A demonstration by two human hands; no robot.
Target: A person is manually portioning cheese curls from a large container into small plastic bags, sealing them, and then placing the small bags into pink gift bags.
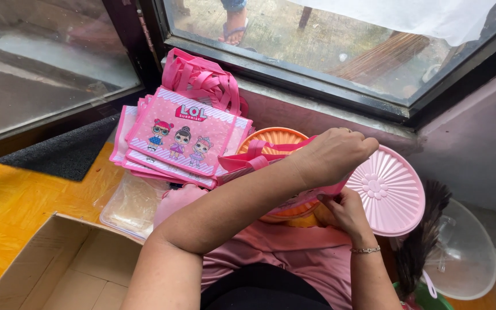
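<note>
Gripping a pink tote bag [282, 158] over the lap, the left hand [335, 154] is curled shut around the bag's upper edge, knuckles up, with the forearm crossing the body from the lower left. The right hand [345, 211] sits just below and slightly right of the left, fingers bent and pinching the bag's lower rim; a thin bracelet [366, 250] circles its wrist. The bag's pink handles [254, 150] trail off to the left of the left hand.

Directly under both hands lies an orange ribbed plastic lid [274, 138], partly hidden by the bag. Touching the right hand's far side is a pink round ribbed lid [388, 192] with a flower moulded at its centre. Left of the left forearm rests a stack of pink cartoon-printed tote bags [182, 138], their handles bunched at the top. Below that stack, near the left elbow, sits a clear plastic packet [130, 204], and beside it an open cardboard box [58, 270] on the yellow floor [12, 201]. Right of the right wrist are a dark feather duster [423, 235] and a clear round lid [466, 252]. Beyond the hands runs a dark-framed window [328, 86].
</note>
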